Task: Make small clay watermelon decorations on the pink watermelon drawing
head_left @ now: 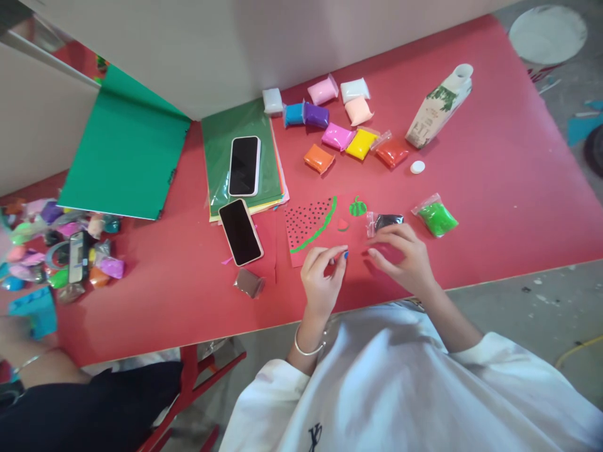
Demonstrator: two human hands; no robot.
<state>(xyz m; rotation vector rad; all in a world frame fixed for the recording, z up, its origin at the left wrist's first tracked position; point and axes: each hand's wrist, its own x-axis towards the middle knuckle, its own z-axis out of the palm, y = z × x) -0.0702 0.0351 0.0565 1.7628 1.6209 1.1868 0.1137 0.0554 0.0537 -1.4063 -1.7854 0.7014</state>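
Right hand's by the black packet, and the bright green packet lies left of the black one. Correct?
Not quite: the head view shows the bright green packet lying right of the black packet. The right hand is by the black one.

A flat red watermelon wedge [306, 221], black-dotted, green-edged along its 4 o'clock side; at its 3 o'clock a tiny red slice [342, 224], near 2 o'clock a striped green watermelon [358, 207], farther out at 3 a black packet [389, 220]
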